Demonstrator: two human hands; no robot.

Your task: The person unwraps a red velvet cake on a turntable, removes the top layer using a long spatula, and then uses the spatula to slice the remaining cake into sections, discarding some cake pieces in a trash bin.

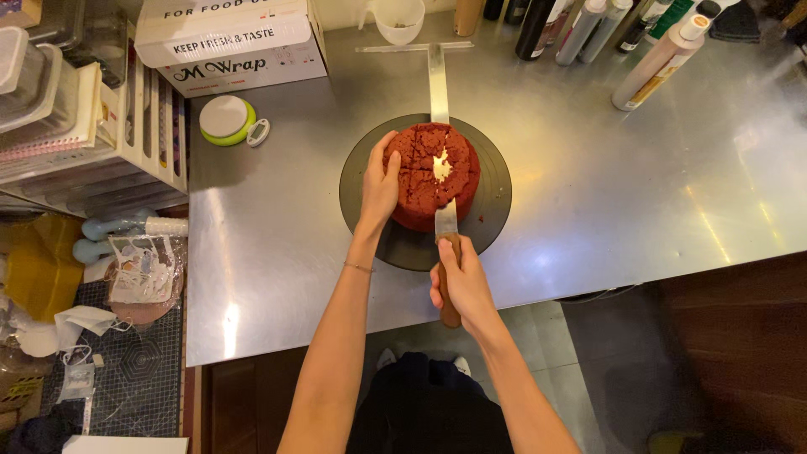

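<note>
A round dark-red cake [433, 178] with a small pale patch on top sits on a black turntable [496, 202] on a steel table. My left hand [380, 181] rests flat against the cake's left side. My right hand [458, 282] grips the wooden handle of a long knife [445, 220]. The blade runs under the cake's upper layer and its far end sticks out behind the cake.
Several bottles [660, 59] stand along the table's back right. A white cardboard box [231, 42], a clear cup [399, 18] and a small round green-rimmed scale [225, 119] are at the back left. White shelving [109, 143] stands beside the table's left edge.
</note>
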